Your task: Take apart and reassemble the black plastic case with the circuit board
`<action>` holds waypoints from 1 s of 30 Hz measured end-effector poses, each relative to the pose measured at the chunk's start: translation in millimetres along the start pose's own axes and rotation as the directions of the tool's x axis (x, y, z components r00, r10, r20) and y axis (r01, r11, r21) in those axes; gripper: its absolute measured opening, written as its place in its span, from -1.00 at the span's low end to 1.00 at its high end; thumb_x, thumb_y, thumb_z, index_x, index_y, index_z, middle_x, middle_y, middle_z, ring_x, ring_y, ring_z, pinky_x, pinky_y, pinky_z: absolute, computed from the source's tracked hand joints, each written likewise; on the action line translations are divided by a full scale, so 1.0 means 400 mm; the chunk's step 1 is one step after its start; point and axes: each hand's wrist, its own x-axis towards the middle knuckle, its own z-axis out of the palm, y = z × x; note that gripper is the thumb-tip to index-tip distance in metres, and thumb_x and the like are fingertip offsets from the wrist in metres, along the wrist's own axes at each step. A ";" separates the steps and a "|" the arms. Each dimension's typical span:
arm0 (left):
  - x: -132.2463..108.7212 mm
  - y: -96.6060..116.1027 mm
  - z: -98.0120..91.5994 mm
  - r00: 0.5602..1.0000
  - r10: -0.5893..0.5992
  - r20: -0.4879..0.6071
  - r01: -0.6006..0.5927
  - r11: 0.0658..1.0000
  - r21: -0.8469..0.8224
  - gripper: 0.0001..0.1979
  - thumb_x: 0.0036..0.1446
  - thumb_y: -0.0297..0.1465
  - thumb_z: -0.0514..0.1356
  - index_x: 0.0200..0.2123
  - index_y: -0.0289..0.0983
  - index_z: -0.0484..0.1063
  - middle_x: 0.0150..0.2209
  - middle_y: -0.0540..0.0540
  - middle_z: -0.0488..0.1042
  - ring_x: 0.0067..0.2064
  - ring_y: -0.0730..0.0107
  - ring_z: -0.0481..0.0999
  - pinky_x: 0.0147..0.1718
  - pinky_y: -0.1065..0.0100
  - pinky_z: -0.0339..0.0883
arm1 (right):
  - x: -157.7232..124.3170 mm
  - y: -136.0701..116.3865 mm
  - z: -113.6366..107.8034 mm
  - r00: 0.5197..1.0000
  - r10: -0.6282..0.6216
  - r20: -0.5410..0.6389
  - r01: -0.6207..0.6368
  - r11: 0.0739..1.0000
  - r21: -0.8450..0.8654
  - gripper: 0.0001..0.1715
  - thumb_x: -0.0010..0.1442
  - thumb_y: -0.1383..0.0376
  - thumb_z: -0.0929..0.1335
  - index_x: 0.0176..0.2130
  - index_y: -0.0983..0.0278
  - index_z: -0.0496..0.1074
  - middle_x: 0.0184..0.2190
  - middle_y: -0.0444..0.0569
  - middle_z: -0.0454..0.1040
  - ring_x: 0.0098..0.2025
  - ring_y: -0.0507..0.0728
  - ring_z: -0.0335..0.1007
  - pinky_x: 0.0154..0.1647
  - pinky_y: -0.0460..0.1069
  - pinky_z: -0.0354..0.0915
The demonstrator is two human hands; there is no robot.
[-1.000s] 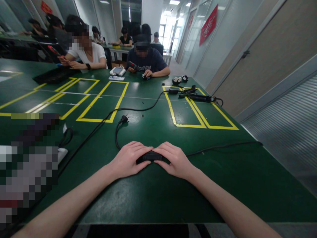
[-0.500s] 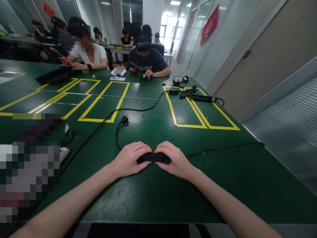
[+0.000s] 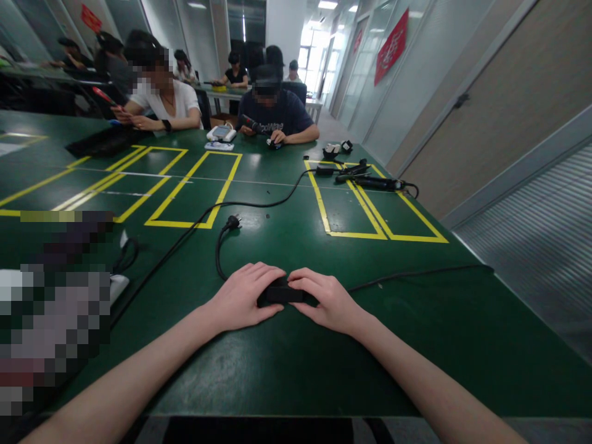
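A black power adapter [image 3: 285, 293] lies on the green table in front of me, its long side facing me. My left hand [image 3: 247, 296] is closed around its left end, thumb on the near side and fingers over the far side. Around the right end, my right hand [image 3: 326, 298] grips in the same way. From behind my left hand a short black cord leads to a plug [image 3: 233, 222]. On the other side, a thin black cable [image 3: 416, 273] runs off to the table's right edge. Both ends of the adapter are hidden by my hands.
Yellow tape rectangles [image 3: 157, 223] mark the green table [image 3: 287, 370]. Another black cable [image 3: 272, 204] crosses it to an in-line block. Black tools [image 3: 377, 183] lie at the far right. Blurred items [image 3: 65, 314] sit at left. Two people work across the table.
The fingers of my right hand have shifted slightly on the adapter, and a small gap shows between my hands' fingertips. The adapter stays in place.
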 end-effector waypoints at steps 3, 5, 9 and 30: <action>-0.002 -0.002 -0.001 0.998 0.043 0.048 -0.047 0.995 0.084 -0.61 0.34 -0.34 0.21 0.20 -0.26 0.37 0.06 -0.20 0.60 0.01 0.15 0.58 -0.05 0.16 0.42 | -0.001 0.000 -0.003 1.000 -0.030 0.004 0.030 0.999 -0.025 -0.85 0.37 0.32 0.36 -0.04 0.22 0.42 -0.06 0.11 0.56 -0.07 0.17 0.57 -0.12 0.03 0.51; -0.003 -0.005 -0.001 0.996 0.087 0.034 -0.091 0.988 0.126 -0.66 0.38 -0.35 0.16 0.17 -0.28 0.41 0.05 -0.20 0.62 -0.03 0.16 0.59 -0.10 0.17 0.40 | -0.001 -0.002 -0.006 1.000 -0.012 -0.010 0.012 1.000 0.003 -0.80 0.35 0.28 0.39 -0.02 0.22 0.41 -0.03 0.12 0.56 -0.04 0.18 0.58 -0.09 0.04 0.51; -0.004 -0.010 -0.008 0.983 0.177 -0.057 -0.159 0.959 0.235 -0.63 0.41 -0.36 0.10 0.22 -0.29 0.40 0.11 -0.23 0.60 -0.03 0.16 0.59 -0.09 0.15 0.41 | 0.004 -0.013 -0.024 0.984 0.180 0.011 -0.180 0.977 0.111 -0.66 0.33 0.21 0.40 0.06 0.21 0.36 0.04 0.12 0.57 0.02 0.21 0.58 0.02 0.10 0.49; 0.009 -0.010 -0.006 0.995 -0.038 -0.089 0.040 0.999 0.017 -0.67 0.46 -0.16 0.11 -0.04 -0.29 0.52 -0.25 -0.13 0.62 -0.25 0.23 0.56 -0.24 0.26 0.43 | 0.000 -0.004 -0.025 0.972 0.233 -0.004 -0.233 0.972 -0.038 -0.67 0.30 0.24 0.44 0.04 0.23 0.43 -0.08 0.07 0.62 -0.10 0.22 0.59 -0.13 0.10 0.51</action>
